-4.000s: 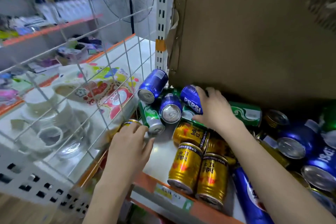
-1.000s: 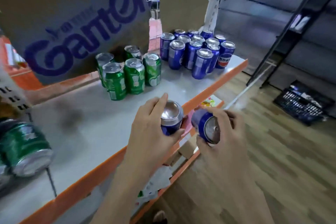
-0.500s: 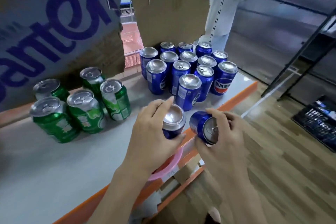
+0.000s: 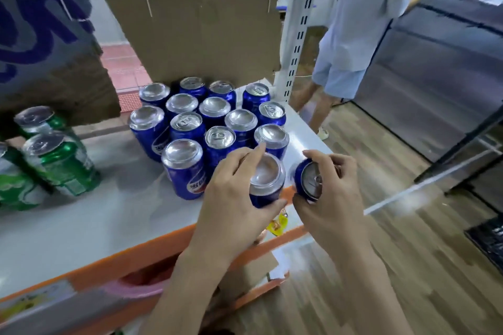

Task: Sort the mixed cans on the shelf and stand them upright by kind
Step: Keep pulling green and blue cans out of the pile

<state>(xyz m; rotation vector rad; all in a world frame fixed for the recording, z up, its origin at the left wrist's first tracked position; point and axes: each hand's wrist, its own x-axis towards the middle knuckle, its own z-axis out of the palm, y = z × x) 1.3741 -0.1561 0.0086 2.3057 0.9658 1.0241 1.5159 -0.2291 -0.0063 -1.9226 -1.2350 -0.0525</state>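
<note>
Hands each grip a blue Pepsi can: left hand (image 4: 234, 198) holds one (image 4: 265, 181) upright, right hand (image 4: 330, 193) one (image 4: 309, 179) tipped sideways. Stand both by the blue cluster (image 4: 206, 122) near the shelf (image 4: 81, 215) front edge.

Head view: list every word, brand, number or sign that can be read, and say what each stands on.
Purple letters on the brown cardboard sheet at left: cut off by the frame, no whole word reads.
White script on the front standing blue drink can: too blurred to read.
Print on the green drink cans: too blurred.
Yellow tag on the orange shelf edge: too blurred.
Blue cans in the left hand and right hand: no print shows.
</note>
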